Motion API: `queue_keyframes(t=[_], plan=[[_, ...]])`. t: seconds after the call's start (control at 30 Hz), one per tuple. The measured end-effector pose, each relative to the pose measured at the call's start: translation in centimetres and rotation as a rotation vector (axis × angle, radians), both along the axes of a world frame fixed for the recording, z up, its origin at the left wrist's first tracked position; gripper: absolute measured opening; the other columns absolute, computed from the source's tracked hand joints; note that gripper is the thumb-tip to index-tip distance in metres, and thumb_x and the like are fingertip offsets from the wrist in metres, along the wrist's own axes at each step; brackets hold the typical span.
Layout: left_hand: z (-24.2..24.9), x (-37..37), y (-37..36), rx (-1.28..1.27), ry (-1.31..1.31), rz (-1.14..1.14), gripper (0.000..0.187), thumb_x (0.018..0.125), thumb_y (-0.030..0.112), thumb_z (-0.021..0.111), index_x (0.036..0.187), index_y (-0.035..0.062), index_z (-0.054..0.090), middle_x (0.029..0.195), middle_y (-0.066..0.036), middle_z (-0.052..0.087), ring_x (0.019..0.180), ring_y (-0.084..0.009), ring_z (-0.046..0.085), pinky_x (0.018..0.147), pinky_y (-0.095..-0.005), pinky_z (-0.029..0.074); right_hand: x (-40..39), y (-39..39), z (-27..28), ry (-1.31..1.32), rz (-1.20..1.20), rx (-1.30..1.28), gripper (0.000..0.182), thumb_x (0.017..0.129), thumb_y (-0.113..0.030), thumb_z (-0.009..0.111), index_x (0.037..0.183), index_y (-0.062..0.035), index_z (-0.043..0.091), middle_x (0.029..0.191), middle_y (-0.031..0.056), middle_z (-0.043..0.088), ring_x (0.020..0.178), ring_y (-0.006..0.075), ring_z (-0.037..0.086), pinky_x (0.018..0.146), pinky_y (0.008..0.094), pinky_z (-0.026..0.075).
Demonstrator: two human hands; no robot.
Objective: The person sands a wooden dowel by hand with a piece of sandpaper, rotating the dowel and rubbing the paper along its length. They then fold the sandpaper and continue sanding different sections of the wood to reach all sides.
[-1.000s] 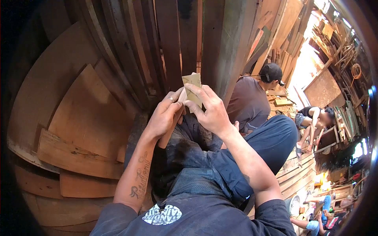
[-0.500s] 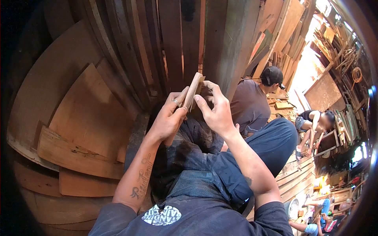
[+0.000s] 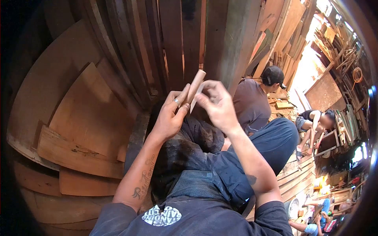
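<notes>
A slim, rounded wooden stick (image 3: 196,83) is gripped in my left hand (image 3: 168,118), its upper end pointing up and away from me. My left fingers are wrapped round its lower part, and a ring shows on one of them. Close on the stick's right side, my right hand (image 3: 220,105) is blurred by motion, thumb and fingers pinched on a thin, pale sheet that looks like sandpaper (image 3: 193,104). The sheet lies along the stick's side; whether it touches all along cannot be made out.
Curved wooden panels (image 3: 88,122) lean at my left. Upright dark planks (image 3: 171,43) stand in front. A person in a cap (image 3: 252,98) sits close at my right, and another person (image 3: 315,122) crouches farther off. My bent knee (image 3: 275,137) is below my right forearm.
My right hand has shifted slightly right and drawn the sheet along the stick. The stick's upper end has tilted a little to the right. My left hand keeps its grip.
</notes>
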State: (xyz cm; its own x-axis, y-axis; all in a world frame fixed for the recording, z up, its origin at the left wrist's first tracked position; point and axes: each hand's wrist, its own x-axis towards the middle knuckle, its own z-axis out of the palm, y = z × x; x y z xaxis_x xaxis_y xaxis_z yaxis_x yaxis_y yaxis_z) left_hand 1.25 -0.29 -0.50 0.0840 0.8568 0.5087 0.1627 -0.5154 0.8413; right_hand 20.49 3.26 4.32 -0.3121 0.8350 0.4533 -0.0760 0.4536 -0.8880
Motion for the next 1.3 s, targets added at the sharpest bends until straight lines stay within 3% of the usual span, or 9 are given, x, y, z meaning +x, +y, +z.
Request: queue_keyframes(t=[0.13, 0.27, 0.47, 0.73, 0.9, 1.1, 1.2, 1.27, 1.3], plan=[[0.5, 0.6, -0.6, 0.044, 0.030, 0.017, 0.059, 0.107, 0.003, 0.064, 0.165, 0.0076, 0.058, 0.124, -0.012, 0.061, 0.116, -0.0238, 0.064, 0.106, -0.0337, 0.050, 0.4, -0.3, 2.1, 0.085, -0.141, -0.051, 0.037, 0.109, -0.008, 0.076, 0.138, 0.0034, 0.058, 0.127, 0.0111, 0.073, 0.117, 0.0170, 0.071, 0.102, 0.0326, 0.058], [-0.5, 0.1, 0.3, 0.055, -0.037, 0.074, 0.058, 0.106, 0.002, 0.064, 0.164, 0.0049, 0.059, 0.123, -0.013, 0.062, 0.115, -0.0239, 0.064, 0.105, -0.0337, 0.050, -0.2, -1.1, -1.0, -0.082, -0.019, -0.079, 0.035, 0.108, -0.008, 0.077, 0.137, 0.0000, 0.058, 0.128, 0.0119, 0.073, 0.119, 0.0179, 0.071, 0.104, 0.0357, 0.057], [0.6, 0.9, -0.8, 0.017, -0.002, 0.004, 0.056, 0.107, 0.003, 0.063, 0.163, 0.0038, 0.059, 0.122, -0.012, 0.061, 0.112, -0.0222, 0.064, 0.101, -0.0328, 0.051, 1.0, 0.2, 2.3, 0.104, -0.106, -0.046, 0.034, 0.109, -0.006, 0.074, 0.138, 0.0012, 0.058, 0.126, 0.0139, 0.074, 0.113, 0.0180, 0.074, 0.093, 0.0341, 0.067], [0.3, 0.3, -0.2, 0.052, -0.043, 0.052, 0.056, 0.108, 0.004, 0.056, 0.164, 0.0009, 0.056, 0.128, -0.009, 0.062, 0.120, -0.0189, 0.062, 0.106, -0.0322, 0.049, -0.6, -0.1, -1.2, -0.052, -0.025, 0.000, 0.040, 0.109, -0.012, 0.076, 0.142, -0.0003, 0.057, 0.126, 0.0143, 0.075, 0.116, 0.0185, 0.072, 0.097, 0.0357, 0.061], [0.3, 1.3, -0.6, -0.042, -0.082, -0.075, 0.056, 0.112, 0.005, 0.054, 0.169, 0.0056, 0.051, 0.115, -0.007, 0.063, 0.087, -0.0124, 0.061, 0.078, -0.0288, 0.054, 0.6, 0.0, 1.0, 0.116, -0.080, 0.006, 0.037, 0.110, -0.009, 0.074, 0.142, -0.0017, 0.056, 0.129, 0.0136, 0.071, 0.116, 0.0179, 0.072, 0.098, 0.0336, 0.063], [0.9, 0.7, -1.1, -0.226, -0.195, -0.055, 0.052, 0.120, 0.017, 0.051, 0.171, 0.0086, 0.048, 0.104, -0.002, 0.065, 0.080, -0.0076, 0.059, 0.065, -0.0246, 0.051, 0.3, -0.8, 1.6, -0.002, -0.119, 0.111, 0.043, 0.109, -0.011, 0.076, 0.147, -0.0048, 0.059, 0.130, 0.0112, 0.072, 0.119, 0.0178, 0.072, 0.099, 0.0359, 0.062], [1.1, 0.9, -0.9, -0.224, -0.260, -0.032, 0.048, 0.121, 0.019, 0.052, 0.167, 0.0061, 0.052, 0.103, -0.003, 0.068, 0.079, -0.0071, 0.059, 0.064, -0.0247, 0.050, 0.2, -0.5, 1.0, -0.060, -0.153, 0.159, 0.041, 0.105, -0.012, 0.079, 0.142, -0.0033, 0.064, 0.126, 0.0142, 0.075, 0.116, 0.0208, 0.074, 0.099, 0.0364, 0.062], [1.1, 1.2, -0.9, -0.237, -0.295, -0.005, 0.045, 0.120, 0.018, 0.053, 0.163, 0.0041, 0.056, 0.093, 0.000, 0.065, 0.072, -0.0056, 0.056, 0.062, -0.0242, 0.048, -0.1, -1.1, 0.9, -0.330, -0.339, 0.498, 0.044, 0.099, -0.013, 0.083, 0.138, -0.0019, 0.067, 0.127, 0.0208, 0.074, 0.117, 0.0386, 0.075, 0.101, 0.0436, 0.061], [1.2, 1.1, -1.0, -0.242, -0.297, 0.007, 0.045, 0.120, 0.018, 0.053, 0.163, 0.0038, 0.056, 0.093, 0.000, 0.065, 0.072, -0.0057, 0.056, 0.062, -0.0244, 0.049, -0.4, -1.2, 0.3, -0.345, -0.317, 0.517, 0.044, 0.099, -0.014, 0.084, 0.138, -0.0025, 0.067, 0.128, 0.0210, 0.074, 0.118, 0.0399, 0.075, 0.101, 0.0450, 0.061]])
